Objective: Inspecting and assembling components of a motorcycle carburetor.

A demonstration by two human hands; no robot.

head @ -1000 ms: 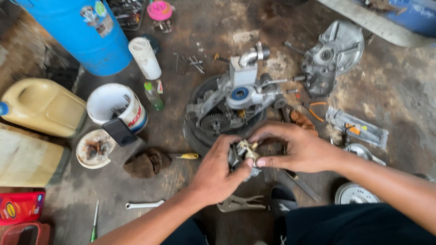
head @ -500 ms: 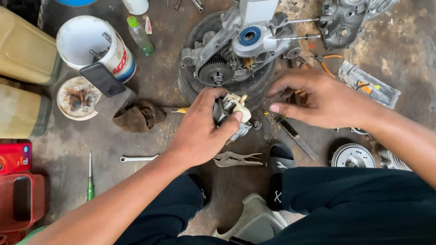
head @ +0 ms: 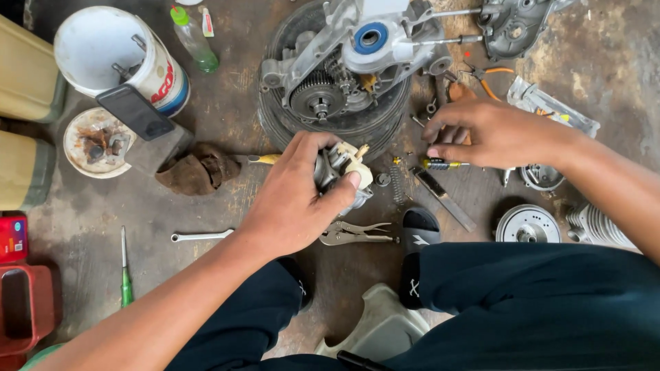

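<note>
You are sitting low over a stained, oil-darkened concrete floor (head: 227, 103), with parts and tools spread all round an engine case (head: 344, 62) that lies on a black tyre (head: 385, 117); take that engine case as your landmark.

Just below the engine case, your left hand (head: 292, 199) is closed round a small carburettor (head: 340, 172), a grey metal body with a cream plastic piece on it. Your thumb presses on its near side and your fingers wrap the far side, so it is held clear of the floor. Its long axis runs roughly from lower left to upper right, and the cream end with a small brass tip points up and right, toward the tyre's edge.

To the right of the engine case, your right hand (head: 495, 130) lies palm down, fingers bent and spread a little; its fingertips touch a small screwdriver with a yellow and black handle (head: 440, 163) among loose bits on the floor. You cannot tell whether it grips it.

Below the carburettor lie locking pliers (head: 354, 232). Left of the engine case stands a white bucket (head: 103, 48) with a dark phone (head: 134, 112) leaning at its foot, and a brown rag (head: 199, 168) lies further down. A spanner (head: 201, 236) and a green screwdriver (head: 126, 271) lie lower left. A round flywheel (head: 528, 223) sits lower right of the engine case
</note>
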